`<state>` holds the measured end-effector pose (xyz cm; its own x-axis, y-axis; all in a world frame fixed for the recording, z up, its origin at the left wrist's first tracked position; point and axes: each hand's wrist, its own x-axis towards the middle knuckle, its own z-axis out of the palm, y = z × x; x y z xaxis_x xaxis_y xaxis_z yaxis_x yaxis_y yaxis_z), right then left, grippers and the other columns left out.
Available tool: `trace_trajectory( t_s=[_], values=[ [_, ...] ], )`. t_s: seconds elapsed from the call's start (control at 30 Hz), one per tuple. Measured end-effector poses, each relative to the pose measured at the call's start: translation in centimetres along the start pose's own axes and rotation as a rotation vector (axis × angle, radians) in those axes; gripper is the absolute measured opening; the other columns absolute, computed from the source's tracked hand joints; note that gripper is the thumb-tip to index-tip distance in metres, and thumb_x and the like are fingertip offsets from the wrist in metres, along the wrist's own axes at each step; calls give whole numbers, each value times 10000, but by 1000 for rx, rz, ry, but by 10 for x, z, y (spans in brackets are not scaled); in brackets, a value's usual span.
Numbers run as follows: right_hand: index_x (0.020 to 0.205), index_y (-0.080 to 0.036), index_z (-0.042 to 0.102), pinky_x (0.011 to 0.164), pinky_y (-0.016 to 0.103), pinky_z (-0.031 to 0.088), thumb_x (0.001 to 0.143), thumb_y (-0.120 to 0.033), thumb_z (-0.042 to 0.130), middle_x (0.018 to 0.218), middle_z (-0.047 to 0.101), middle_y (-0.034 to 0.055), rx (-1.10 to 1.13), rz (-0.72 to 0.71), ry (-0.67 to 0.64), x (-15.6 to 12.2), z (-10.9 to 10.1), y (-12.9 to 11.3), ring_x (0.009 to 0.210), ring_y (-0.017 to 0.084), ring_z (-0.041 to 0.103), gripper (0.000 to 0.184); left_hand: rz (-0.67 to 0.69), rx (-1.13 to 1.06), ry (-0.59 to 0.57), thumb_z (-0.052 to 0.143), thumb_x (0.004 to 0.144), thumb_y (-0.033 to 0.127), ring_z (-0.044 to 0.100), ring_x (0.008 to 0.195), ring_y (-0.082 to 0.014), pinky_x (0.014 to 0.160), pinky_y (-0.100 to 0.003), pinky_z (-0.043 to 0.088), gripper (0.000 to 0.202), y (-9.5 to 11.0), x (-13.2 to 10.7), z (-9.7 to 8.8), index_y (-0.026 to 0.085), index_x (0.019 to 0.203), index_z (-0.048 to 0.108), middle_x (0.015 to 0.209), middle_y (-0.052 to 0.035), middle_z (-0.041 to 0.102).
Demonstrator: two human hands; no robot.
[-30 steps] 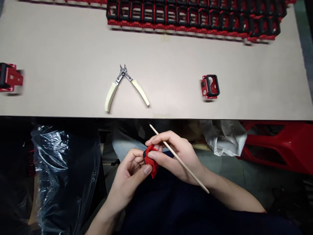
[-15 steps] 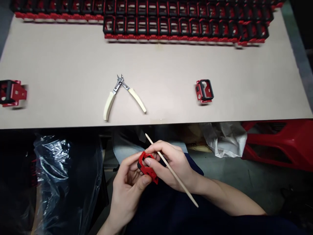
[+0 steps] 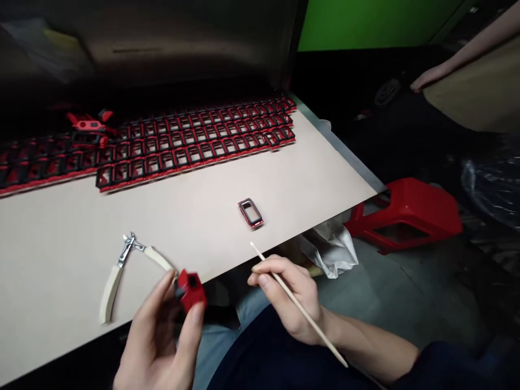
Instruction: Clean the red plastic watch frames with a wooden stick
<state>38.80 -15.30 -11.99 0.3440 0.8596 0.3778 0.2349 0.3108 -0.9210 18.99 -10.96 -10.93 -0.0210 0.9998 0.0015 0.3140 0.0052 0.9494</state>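
Observation:
Between the thumb and fingers of my left hand (image 3: pixel 162 336) is a small red and black plastic part (image 3: pixel 192 290), held up over the table's front edge and slightly blurred. My right hand (image 3: pixel 292 298) grips a thin wooden stick (image 3: pixel 300 307) like a pen, its tip pointing up and left. The two hands are apart. Just beyond the stick's tip, a red and black plastic frame (image 3: pixel 260 221) lies on the table. Cutting pliers (image 3: pixel 111 290) with cream handles rest spread on the table, left of and beyond my left hand.
Long rows of red and black frames (image 3: pixel 181 156) line the back of the table (image 3: pixel 325 173), with loose parts (image 3: pixel 91 127) piled on top at left. A red plastic stool (image 3: pixel 422 211) and a crumpled white bag (image 3: pixel 335 252) are at right. Another person's hand (image 3: pixel 433 76) shows at upper right.
My view has swung up and to the right. My right hand has let go of the plastic part and moved away with the stick. My left hand now holds the part alone, further left.

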Motion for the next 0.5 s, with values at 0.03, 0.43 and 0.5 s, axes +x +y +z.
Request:
trace_trajectory(
  t_s=[0.03, 0.43, 0.5],
  values=[
    [1133, -223, 739, 724, 282, 660, 1028, -149, 606, 901, 815, 57, -13, -15, 33, 2, -9, -2, 806, 180, 797, 185, 128, 54, -47, 815, 940, 439, 713, 1071, -236, 1041, -345, 530, 582, 8, 19, 11, 332, 1483, 635, 1242, -25, 738],
    [1117, -254, 724, 728, 347, 688, 1058, -231, 569, 911, 821, 37, -435, -191, 312, 108, -109, 28, 787, 224, 808, 168, 241, 753, -280, 406, 1093, 532, 744, 984, -325, 706, -359, 442, 495, 43, 88, 100, 254, 1395, 683, 1229, -125, 768],
    [1129, -223, 738, 836, 382, 682, 1026, -231, 590, 1017, 832, 71, -528, -179, 271, 159, -129, 46, 879, 240, 808, 181, 185, 657, -308, 392, 1091, 561, 749, 1002, -326, 761, -378, 470, 514, 47, 84, 102, 269, 1421, 655, 1168, -94, 786]
  ],
)
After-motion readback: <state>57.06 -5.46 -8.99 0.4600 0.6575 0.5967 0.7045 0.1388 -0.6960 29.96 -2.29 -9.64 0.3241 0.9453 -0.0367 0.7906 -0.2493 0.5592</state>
